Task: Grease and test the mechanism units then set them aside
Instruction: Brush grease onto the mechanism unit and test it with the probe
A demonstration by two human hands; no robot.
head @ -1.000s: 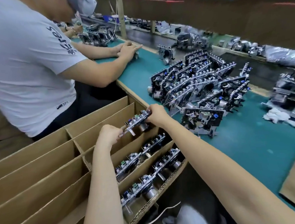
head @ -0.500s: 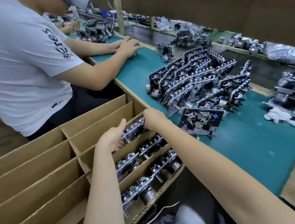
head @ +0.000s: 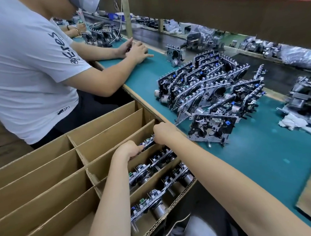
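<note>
A metal mechanism unit (head: 148, 142) sits low in a slot of the divided cardboard box (head: 46, 176), held at both ends. My left hand (head: 128, 150) grips its near end and my right hand (head: 163, 132) grips its far end by the box wall. Several other units (head: 153, 162) stand in the slots nearer me. A large pile of mechanism units (head: 208, 90) lies on the green bench mat (head: 259, 158), with one unit (head: 211, 128) at its front edge.
Another person in a white shirt (head: 27, 66) works at the bench on my left, hands (head: 137, 50) on the mat. A white rag (head: 292, 121) and more parts lie at the right. The box's left slots hold nothing.
Both hands have lowered the held unit from above the box down into its slot. The view has shifted slightly.
</note>
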